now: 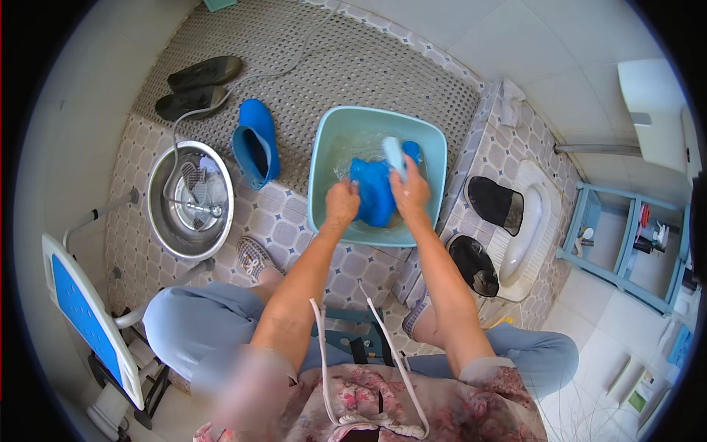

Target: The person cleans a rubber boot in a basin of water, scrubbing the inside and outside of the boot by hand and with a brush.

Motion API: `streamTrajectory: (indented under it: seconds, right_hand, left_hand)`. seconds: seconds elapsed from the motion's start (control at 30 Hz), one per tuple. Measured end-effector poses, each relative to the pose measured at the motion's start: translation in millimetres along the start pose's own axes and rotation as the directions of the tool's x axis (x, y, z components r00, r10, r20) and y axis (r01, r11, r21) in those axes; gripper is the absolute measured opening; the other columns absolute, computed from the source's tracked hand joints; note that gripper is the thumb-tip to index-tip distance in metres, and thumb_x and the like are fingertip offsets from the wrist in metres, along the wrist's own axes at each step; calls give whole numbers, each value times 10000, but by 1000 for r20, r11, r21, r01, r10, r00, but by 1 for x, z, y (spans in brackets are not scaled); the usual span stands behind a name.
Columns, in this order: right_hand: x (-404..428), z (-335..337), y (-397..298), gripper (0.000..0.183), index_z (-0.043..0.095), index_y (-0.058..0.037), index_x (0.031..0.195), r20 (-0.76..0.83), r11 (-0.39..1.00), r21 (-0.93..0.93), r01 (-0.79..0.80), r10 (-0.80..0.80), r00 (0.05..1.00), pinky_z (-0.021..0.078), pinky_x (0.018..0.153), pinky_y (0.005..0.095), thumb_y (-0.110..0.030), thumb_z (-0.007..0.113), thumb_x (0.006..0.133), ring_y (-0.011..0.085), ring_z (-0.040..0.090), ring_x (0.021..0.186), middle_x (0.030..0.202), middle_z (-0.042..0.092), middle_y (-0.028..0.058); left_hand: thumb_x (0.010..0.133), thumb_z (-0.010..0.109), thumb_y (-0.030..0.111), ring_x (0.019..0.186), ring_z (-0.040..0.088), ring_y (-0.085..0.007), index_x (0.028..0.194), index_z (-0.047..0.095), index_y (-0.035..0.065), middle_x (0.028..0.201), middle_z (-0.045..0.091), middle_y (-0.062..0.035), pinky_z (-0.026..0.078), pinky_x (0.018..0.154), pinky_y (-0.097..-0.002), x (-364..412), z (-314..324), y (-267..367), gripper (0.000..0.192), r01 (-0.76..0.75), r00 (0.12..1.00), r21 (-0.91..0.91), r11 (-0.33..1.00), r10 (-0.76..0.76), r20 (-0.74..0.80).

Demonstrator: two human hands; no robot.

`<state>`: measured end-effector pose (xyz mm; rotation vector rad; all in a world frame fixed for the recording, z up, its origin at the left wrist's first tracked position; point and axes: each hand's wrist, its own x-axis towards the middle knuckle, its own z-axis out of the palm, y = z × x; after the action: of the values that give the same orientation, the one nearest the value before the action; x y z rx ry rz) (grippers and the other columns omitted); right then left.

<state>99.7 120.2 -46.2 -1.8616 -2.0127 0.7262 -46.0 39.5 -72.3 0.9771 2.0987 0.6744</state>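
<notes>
In front of me a pale green plastic basin holds some water and a wet blue rubber boot. My left hand is closed on the boot's left edge. My right hand grips a light blue scrubbing brush over the boot. Its bristles are blurred, so I cannot tell whether they touch the rubber. A second blue boot stands to the left of the basin, its opening towards me.
Left, a steel basin contains a shower head on a grey hose. Dark shoes sit on the perforated mat. At right are black shoes, a squat toilet and a blue rack. A blue-seated chair stands left.
</notes>
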Motion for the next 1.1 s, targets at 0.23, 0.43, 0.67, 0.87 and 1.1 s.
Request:
streamTrajectory:
  seconds: [0.23, 0.43, 0.67, 0.87, 1.1]
  right_hand:
    - [-50, -11, 79, 370, 607, -44, 1043, -90, 910, 318, -267, 309, 947, 510, 689, 396, -360, 675, 863, 263, 653, 737, 848, 677, 116]
    - [-62, -17, 63, 329, 609, -67, 1084, 553, 299, 707, -642, 333, 764, 492, 619, 254, -358, 628, 932, 113, 605, 703, 868, 658, 9]
    - [-89, -19, 51, 487, 562, -130, 1262, 386, -425, 463, -778, -693, 609, 560, 695, 294, -489, 540, 934, 162, 654, 910, 1089, 663, 64]
    - [-79, -70, 26, 642, 397, -59, 1412, 443, -313, 797, -517, -280, 852, 421, 1047, 459, -446, 564, 928, 296, 509, 1239, 1376, 506, 129]
    - [-66, -141, 9, 642, 454, 1, 1306, 468, 320, 815, -482, 126, 875, 485, 930, 368, -312, 732, 819, 219, 598, 1059, 1197, 595, 121]
  left_hand:
    - [929, 557, 222, 778, 616, -442, 958, 647, 15, 791, 635, -243, 475, 673, -491, -50, 6, 74, 227, -308, 950, -187, 933, 293, -108]
    - [928, 563, 203, 744, 614, -427, 971, 647, 3, 791, 632, -246, 487, 653, -455, -82, -26, 111, 221, -328, 945, -267, 906, 317, -85]
    - [951, 551, 187, 715, 593, -156, 1035, 660, -14, 787, 658, -84, 491, 678, -326, -92, -68, 129, 244, -234, 943, -661, 713, 333, 25]
    - [955, 556, 210, 779, 590, -121, 1077, 662, -16, 844, 669, -56, 496, 737, -294, -86, -71, 84, 277, -240, 915, -758, 606, 402, 32]
    - [937, 597, 238, 761, 592, -103, 1096, 678, -3, 825, 673, -38, 496, 726, -268, -71, -54, 49, 300, -59, 967, -799, 599, 235, 104]
